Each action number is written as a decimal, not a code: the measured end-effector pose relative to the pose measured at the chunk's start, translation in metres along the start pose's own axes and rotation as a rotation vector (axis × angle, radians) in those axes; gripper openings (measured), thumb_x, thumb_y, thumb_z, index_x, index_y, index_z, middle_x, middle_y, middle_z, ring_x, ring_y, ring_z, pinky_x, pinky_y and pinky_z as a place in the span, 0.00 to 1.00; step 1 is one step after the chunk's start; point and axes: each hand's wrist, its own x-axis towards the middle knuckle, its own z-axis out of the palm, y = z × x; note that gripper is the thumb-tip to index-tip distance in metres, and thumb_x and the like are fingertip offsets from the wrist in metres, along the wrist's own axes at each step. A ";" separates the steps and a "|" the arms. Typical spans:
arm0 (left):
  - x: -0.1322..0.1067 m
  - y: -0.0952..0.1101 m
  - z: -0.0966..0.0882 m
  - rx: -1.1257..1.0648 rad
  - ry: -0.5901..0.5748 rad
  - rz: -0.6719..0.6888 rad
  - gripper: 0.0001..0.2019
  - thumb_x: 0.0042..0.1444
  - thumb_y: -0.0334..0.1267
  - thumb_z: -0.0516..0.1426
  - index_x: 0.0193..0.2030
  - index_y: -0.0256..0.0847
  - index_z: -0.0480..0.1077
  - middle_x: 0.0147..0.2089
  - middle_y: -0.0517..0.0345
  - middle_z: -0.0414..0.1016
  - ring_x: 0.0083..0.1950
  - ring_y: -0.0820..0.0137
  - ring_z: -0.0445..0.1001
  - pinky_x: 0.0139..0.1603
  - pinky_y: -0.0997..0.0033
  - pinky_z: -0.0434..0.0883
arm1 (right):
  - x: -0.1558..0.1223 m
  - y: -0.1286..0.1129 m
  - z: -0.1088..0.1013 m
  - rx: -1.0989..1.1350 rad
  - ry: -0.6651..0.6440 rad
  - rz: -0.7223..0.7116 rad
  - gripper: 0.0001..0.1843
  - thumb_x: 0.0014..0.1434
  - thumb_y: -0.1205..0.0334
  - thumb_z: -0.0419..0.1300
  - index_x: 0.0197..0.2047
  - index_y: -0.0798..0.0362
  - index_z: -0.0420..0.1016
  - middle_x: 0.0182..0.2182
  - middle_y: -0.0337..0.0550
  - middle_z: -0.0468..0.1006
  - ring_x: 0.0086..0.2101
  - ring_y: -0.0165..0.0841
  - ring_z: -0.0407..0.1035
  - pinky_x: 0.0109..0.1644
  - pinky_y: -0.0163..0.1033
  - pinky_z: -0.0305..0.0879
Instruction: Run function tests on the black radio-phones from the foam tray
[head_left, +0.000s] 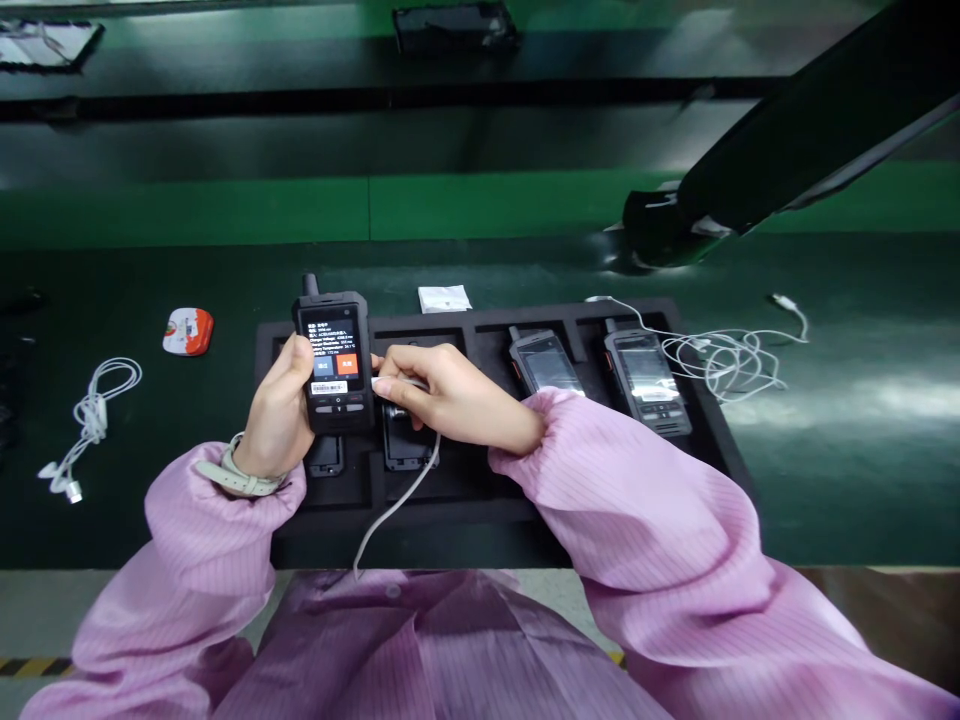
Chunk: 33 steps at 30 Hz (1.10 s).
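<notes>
A dark green tabletop (862, 440) fills the view, with a brighter green strip (300, 208) running across behind it. Light glares off the surface at right. A pale floor with yellow-black hazard tape (34, 666) shows below the near edge.

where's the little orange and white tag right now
In the head view, the orange and white tag lies on the dark green mat at left, between the black tray and the coiled white cable, apart from both hands.
</notes>
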 end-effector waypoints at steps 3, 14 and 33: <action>-0.001 -0.001 -0.001 -0.001 -0.007 -0.002 0.16 0.68 0.50 0.57 0.50 0.39 0.72 0.46 0.49 0.84 0.54 0.57 0.83 0.57 0.58 0.79 | -0.001 0.001 -0.004 -0.177 0.121 -0.103 0.12 0.64 0.54 0.60 0.34 0.53 0.66 0.27 0.37 0.70 0.28 0.29 0.64 0.35 0.36 0.61; -0.001 -0.004 -0.001 -0.015 -0.033 0.031 0.13 0.68 0.47 0.56 0.50 0.41 0.73 0.50 0.51 0.83 0.59 0.58 0.80 0.59 0.60 0.77 | -0.004 0.015 -0.001 -0.767 0.261 -0.558 0.34 0.65 0.41 0.58 0.68 0.49 0.59 0.72 0.60 0.51 0.70 0.58 0.49 0.71 0.71 0.48; -0.002 -0.004 0.000 -0.013 -0.047 0.013 0.14 0.66 0.47 0.59 0.53 0.41 0.74 0.53 0.50 0.82 0.61 0.57 0.78 0.61 0.58 0.76 | 0.001 0.020 0.007 -0.754 0.126 -0.509 0.61 0.49 0.50 0.78 0.76 0.51 0.46 0.76 0.67 0.41 0.76 0.56 0.37 0.76 0.69 0.43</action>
